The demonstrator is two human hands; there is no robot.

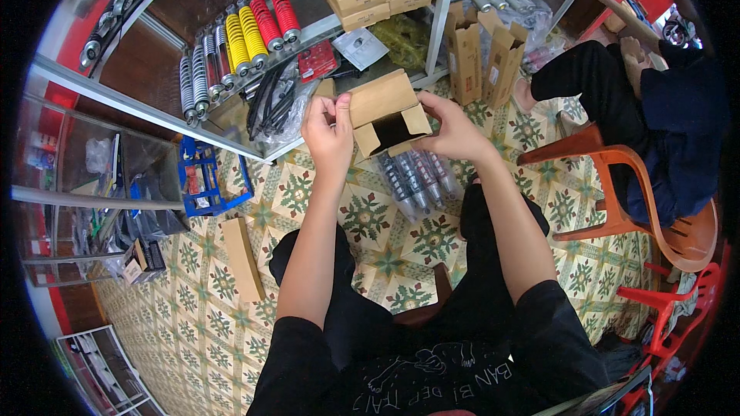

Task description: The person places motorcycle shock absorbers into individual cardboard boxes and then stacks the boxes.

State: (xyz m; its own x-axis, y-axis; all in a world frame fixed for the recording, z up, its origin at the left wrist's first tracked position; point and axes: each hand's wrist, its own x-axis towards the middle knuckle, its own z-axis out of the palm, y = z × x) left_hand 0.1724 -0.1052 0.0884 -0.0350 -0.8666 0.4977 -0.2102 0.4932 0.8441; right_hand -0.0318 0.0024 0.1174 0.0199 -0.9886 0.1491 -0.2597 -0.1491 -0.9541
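Between my two hands is a brown cardboard box [384, 92], its end flap raised and its dark inside showing. My left hand [328, 130] grips the flap's left side, thumb on top. On the opposite side, my right hand [457, 127] holds the box by its right edge. Below the box, several shock absorbers in clear plastic wrap [419, 182] lie side by side on the patterned tile floor [364, 216]. The box hides their far ends.
Red, yellow and silver coil shock absorbers [245, 37] line a glass display case. Open cardboard boxes [462, 63] stand right of it. A person [665, 110] sits on an orange plastic chair [624, 156]. A blue plastic rack [217, 179] and a long cardboard box [243, 260] are at left.
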